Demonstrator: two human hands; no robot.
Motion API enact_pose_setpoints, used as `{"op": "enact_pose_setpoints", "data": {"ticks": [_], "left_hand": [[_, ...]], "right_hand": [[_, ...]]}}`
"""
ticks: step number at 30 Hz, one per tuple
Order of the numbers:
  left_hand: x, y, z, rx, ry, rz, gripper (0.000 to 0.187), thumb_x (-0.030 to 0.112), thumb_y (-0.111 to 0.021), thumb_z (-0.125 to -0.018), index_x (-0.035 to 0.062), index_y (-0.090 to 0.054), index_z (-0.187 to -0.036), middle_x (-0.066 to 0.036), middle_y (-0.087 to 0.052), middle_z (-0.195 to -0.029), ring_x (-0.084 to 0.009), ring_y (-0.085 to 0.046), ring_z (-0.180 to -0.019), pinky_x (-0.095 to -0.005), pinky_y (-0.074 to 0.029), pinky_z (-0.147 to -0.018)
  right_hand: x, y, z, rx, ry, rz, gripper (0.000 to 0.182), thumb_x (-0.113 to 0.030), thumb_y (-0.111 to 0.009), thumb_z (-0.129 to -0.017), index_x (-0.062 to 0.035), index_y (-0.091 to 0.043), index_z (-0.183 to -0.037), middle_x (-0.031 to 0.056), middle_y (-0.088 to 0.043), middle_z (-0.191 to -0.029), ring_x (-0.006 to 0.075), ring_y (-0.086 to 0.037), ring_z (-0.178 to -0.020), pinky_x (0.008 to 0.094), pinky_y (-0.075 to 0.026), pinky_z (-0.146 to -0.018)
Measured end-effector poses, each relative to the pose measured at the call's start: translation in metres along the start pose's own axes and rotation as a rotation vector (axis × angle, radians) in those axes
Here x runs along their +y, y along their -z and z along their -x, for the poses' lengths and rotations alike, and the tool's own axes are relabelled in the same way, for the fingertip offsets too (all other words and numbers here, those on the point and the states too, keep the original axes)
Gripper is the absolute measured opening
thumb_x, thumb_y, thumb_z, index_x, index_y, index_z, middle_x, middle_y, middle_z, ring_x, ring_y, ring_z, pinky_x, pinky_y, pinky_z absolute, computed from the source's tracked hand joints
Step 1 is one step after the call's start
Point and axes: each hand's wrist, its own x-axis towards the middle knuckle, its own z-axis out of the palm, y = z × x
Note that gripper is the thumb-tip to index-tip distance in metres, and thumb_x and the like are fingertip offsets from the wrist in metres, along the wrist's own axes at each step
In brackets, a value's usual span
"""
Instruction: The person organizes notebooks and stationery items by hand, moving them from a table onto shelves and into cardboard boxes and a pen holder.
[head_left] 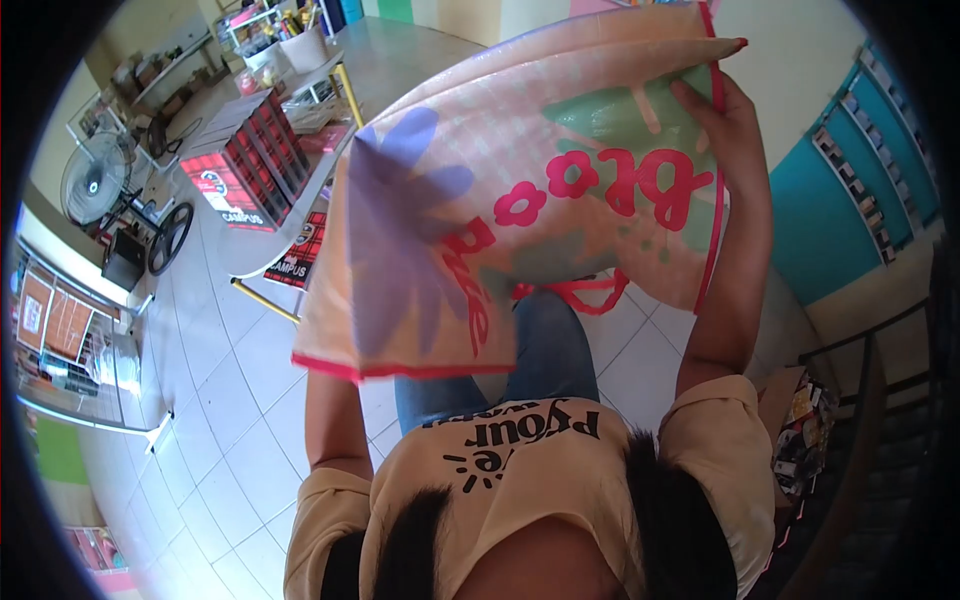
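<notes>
A large shopping bag (540,190) spreads out in front of my body, peach-coloured with purple flowers, green leaves, pink lettering and red edging. The letters "bloom" appear upside down on it. My right hand (728,120) grips the bag near its upper right edge, thumb over the printed face. On the left, my forearm runs up behind the bag, and the bag hides my left hand and its fingers. Red straps (580,293) hang below the bag, in front of my jeans.
Red plaid "CAMPUS" boxes (245,165) stand on a table (265,245) with yellow legs at left. Farther left are a standing fan (95,180) and a rack (70,340). Teal wall shelves (850,165) and a cardboard box (785,410) lie to my right.
</notes>
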Motion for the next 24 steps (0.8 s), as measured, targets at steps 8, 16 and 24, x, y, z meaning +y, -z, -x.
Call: {"op": "enact_pose_setpoints", "data": {"ticks": [8, 16, 24], "left_hand": [[-0.052, -0.065, -0.091, 0.463, -0.098, -0.433, 0.035, 0.032, -0.061, -0.092, 0.0014, -0.058, -0.109, -0.003, -0.062, -0.085, -0.0102, -0.058, -0.075, -0.0235, -0.046, -0.070], [-0.090, -0.097, -0.089, 0.617, -0.313, -0.431, 0.040, 0.030, -0.061, -0.091, -0.0033, -0.054, -0.112, -0.009, -0.061, -0.100, -0.0136, -0.057, -0.089, -0.0271, -0.045, -0.079], [-0.085, -0.127, -0.050, 0.501, -0.122, -0.558, 0.051, 0.024, -0.070, -0.084, -0.0005, -0.046, -0.122, -0.010, -0.060, -0.105, -0.0181, -0.059, -0.094, -0.0301, -0.048, -0.083]], "right_hand": [[0.043, 0.009, 0.004, 0.006, -0.083, -0.078, 0.029, -0.016, -0.066, -0.087, -0.0011, -0.060, -0.112, 0.0027, -0.067, -0.099, 0.0081, -0.060, -0.086, 0.0248, -0.048, -0.076], [0.025, -0.091, 0.078, 0.203, 0.056, 0.431, 0.027, -0.018, -0.058, -0.091, 0.0024, -0.057, -0.110, 0.0208, -0.061, -0.084, 0.0320, -0.062, -0.075, 0.0395, -0.048, -0.067], [0.032, -0.134, 0.093, 0.353, 0.296, 0.326, 0.037, -0.012, -0.065, -0.084, 0.0037, -0.051, -0.114, 0.0185, -0.065, -0.089, 0.0331, -0.066, -0.080, 0.0364, -0.052, -0.069]]}}
